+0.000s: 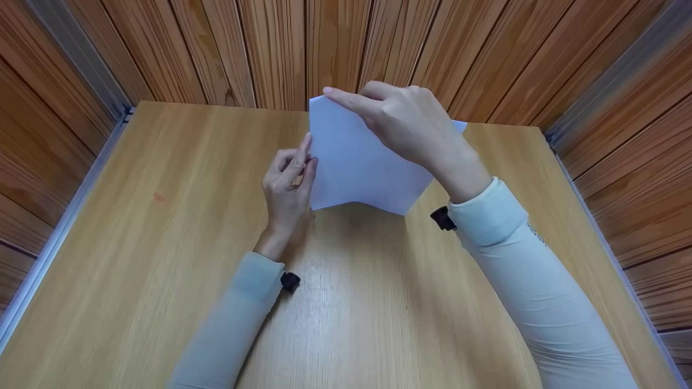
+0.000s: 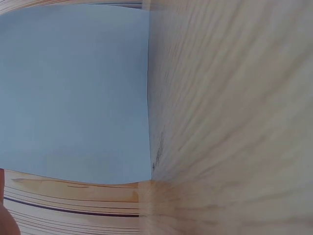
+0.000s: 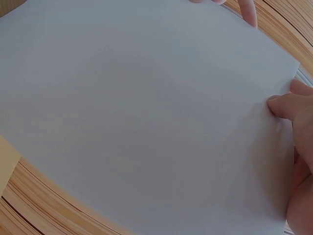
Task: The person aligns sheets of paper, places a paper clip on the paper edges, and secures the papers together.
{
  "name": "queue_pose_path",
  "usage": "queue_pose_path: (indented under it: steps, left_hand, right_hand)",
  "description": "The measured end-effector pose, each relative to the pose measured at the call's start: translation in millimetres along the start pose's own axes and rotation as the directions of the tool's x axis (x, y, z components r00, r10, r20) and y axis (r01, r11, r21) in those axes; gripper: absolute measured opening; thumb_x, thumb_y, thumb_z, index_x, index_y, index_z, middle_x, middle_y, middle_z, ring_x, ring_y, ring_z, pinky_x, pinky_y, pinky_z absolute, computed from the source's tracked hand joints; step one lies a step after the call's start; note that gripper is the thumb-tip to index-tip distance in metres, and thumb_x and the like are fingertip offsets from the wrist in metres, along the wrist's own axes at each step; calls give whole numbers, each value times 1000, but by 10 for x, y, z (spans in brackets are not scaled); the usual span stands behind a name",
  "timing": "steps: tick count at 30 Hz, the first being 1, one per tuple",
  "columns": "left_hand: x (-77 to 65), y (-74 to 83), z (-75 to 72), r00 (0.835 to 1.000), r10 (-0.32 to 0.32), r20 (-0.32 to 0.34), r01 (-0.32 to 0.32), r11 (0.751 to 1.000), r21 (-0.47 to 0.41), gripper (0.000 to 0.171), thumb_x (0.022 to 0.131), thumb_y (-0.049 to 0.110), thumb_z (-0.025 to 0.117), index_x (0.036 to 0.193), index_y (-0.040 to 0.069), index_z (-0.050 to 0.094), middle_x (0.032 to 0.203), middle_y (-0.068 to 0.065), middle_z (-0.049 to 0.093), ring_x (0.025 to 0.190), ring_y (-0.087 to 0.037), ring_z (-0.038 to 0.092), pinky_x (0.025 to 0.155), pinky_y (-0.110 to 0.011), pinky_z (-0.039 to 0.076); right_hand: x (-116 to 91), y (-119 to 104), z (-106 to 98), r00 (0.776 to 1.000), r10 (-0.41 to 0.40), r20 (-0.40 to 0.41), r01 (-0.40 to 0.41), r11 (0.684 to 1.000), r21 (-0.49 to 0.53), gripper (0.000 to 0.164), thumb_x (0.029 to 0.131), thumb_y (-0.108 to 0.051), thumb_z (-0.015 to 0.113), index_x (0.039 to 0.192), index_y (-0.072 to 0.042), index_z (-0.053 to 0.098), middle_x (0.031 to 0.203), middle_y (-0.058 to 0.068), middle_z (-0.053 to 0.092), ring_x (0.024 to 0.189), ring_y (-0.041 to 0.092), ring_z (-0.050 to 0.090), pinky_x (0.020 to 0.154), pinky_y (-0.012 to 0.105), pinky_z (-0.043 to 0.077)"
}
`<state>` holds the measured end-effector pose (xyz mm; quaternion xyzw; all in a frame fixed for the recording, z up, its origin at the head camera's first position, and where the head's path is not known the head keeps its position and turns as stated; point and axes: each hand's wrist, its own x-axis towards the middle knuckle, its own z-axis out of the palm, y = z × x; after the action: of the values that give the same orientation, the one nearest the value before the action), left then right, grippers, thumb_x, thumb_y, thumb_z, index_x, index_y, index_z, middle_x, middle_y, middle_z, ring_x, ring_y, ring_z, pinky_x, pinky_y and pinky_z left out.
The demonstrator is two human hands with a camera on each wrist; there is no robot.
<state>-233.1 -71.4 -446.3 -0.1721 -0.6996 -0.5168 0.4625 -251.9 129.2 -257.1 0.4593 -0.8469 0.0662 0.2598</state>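
A plain white sheet of paper (image 1: 359,167) is held up over the tabletop, bowed along its lower edge. My left hand (image 1: 289,186) pinches its left edge between thumb and fingers. At the top edge my right hand (image 1: 408,124) grips the sheet, its index finger stretched toward the upper left corner. The right wrist view shows the right thumb (image 3: 281,105) pressed on the face of the paper near its edge, and left-hand fingertips (image 3: 248,12) on another edge. In the left wrist view the paper (image 2: 73,98) stands upright, its lower edge close over the table.
A light wooden table (image 1: 162,281) lies beneath both hands. Wood-plank panels (image 1: 275,54) rise behind it and on both sides. A small reddish mark (image 1: 158,198) shows on the left of the tabletop. Each sleeve cuff carries a small black device (image 1: 290,281).
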Motion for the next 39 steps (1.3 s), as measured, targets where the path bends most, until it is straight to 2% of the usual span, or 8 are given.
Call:
queue_pose_path:
  steps: [7, 22, 32, 39]
  left_hand:
    - [7, -1, -4, 1000, -15, 8, 15, 1000, 6, 40, 99, 1, 74, 138, 6, 70, 99, -12, 68, 83, -18, 66, 76, -18, 58]
    - [-2, 3, 2, 999, -52, 12, 52, 999, 1, 40, 100, 2, 72, 139, 5, 69, 99, -10, 66, 84, -16, 64, 76, -18, 57]
    - [4, 9, -2, 999, -44, 7, 44, 999, 10, 39, 99, 2, 73, 138, 5, 70, 100, -10, 67, 82, -16, 63, 74, -16, 54]
    - [3, 9, -2, 998, -57, 16, 57, 998, 4, 40, 99, 3, 73, 139, 4, 69, 101, -10, 67, 84, -16, 62, 73, -16, 53]
  right_hand:
    - [10, 8, -9, 1000, 4, 12, -3, 1000, -6, 52, 108, -2, 56, 151, -30, 61, 97, 13, 72, 58, 25, 55, 53, 37, 49]
    - [-18, 36, -34, 1000, 3, 15, -3, 1000, -22, 49, 108, -4, 58, 151, -29, 62, 94, 14, 72, 55, 25, 51, 53, 36, 47]
    - [-33, 55, -50, 1000, 13, 28, -13, 1000, -19, 53, 106, -2, 61, 152, -30, 61, 91, 14, 69, 55, 25, 51, 53, 37, 49]
    - [-42, 78, -64, 999, 19, 38, -18, 1000, -24, 50, 108, -7, 60, 153, -30, 60, 94, 14, 72, 57, 26, 54, 56, 38, 54]
